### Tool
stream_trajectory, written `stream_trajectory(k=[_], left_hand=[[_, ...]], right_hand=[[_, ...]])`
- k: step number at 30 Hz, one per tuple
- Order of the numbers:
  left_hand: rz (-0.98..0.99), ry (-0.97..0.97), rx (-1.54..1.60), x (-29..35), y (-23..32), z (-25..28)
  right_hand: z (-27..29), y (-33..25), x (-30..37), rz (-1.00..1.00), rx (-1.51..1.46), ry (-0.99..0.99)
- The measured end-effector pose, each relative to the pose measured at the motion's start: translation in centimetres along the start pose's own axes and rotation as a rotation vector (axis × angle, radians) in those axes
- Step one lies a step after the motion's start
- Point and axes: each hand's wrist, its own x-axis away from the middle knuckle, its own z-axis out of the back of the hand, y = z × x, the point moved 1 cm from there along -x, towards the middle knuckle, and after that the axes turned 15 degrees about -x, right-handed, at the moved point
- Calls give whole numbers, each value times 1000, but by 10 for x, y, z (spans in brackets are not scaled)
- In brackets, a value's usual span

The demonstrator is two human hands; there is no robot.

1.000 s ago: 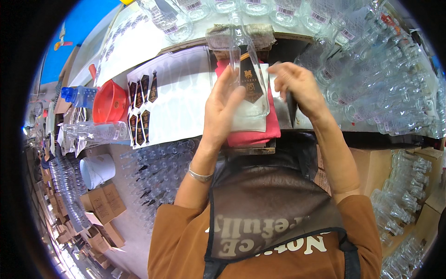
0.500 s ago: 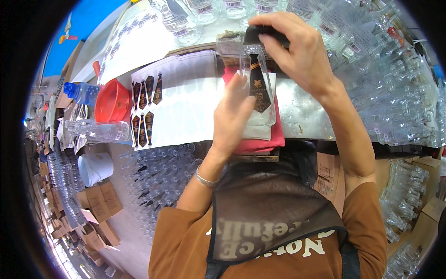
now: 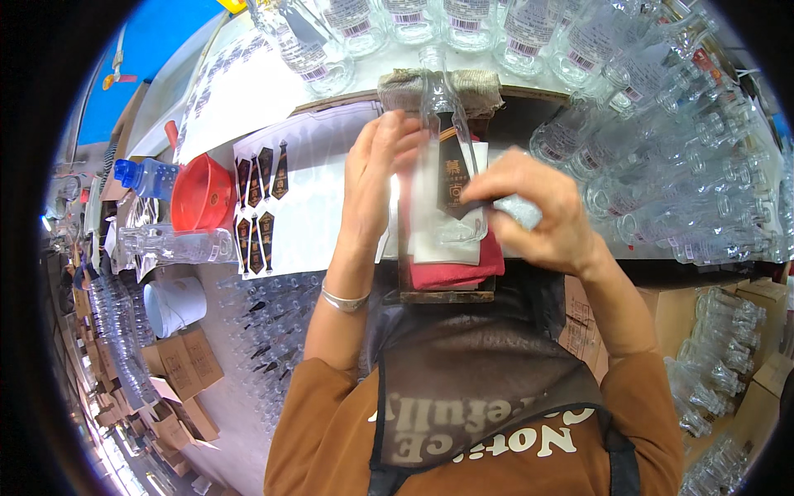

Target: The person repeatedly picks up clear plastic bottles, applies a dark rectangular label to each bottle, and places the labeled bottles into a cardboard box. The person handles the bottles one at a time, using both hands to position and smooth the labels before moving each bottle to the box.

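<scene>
Crowded bottling workplace seen from above, with a white table stretching ahead and cardboard boxes stacked on the floor at lower left. Nearest, a brown apron over orange sleeves, a thin bracelet on the left wrist. Just beyond, a wooden block at the table edge, carrying a folded red cloth and a white cloth on top. Lying on those cloths, a clear glass bottle, neck pointing away, bearing a dark tie-shaped label. Left hand pressed flat against the bottle's left side, fingers extended rather than curled. Right hand bent over the bottle's lower right, fingertips pinched on the label's edge; grip closed on the label, not around the glass. Left of the block, a white backing sheet with rows of spare dark labels, then a red funnel, a blue bottle and a lying clear bottle. Past the bottle's neck, a folded burlap pad. Farthest and to the right, many empty clear bottles lying and standing in rows.
</scene>
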Motion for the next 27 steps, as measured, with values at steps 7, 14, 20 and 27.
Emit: stream_trajectory(k=[7, 14, 20, 27], left_hand=[[-10, 131, -217, -32, -5, -28], [-22, 154, -165, -32, -19, -31], [58, 27, 79, -21, -16, -27], [39, 30, 68, -15, -9, -31]], right_hand=[[18, 7, 49, -359, -248, 428], [17, 7, 32, -438, -312, 492], [29, 38, -1, -325, -180, 489], [38, 52, -49, -316, 114, 258]])
